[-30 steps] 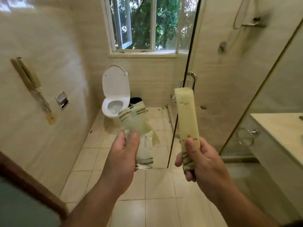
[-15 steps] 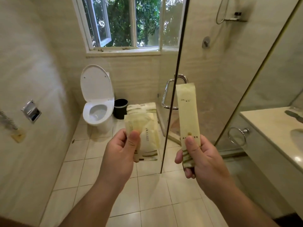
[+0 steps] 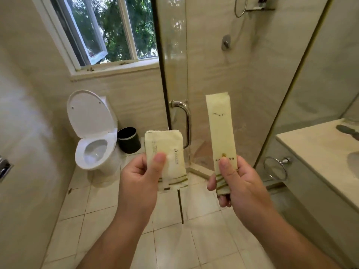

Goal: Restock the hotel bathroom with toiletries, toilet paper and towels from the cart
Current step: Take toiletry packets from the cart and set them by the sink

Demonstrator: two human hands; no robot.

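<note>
A short cream packet [image 3: 165,152] was pinched upright by the left hand [image 3: 139,183] and a long sachet [image 3: 221,136] was clamped by the right hand [image 3: 242,189], probably carried for setting on the vanity counter [image 3: 310,150] at right.

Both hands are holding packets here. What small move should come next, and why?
Probably turn right toward the counter and set them down: the left hand pinches a short packet, the right hand a long packet, and that counter stands close on the right.
</note>
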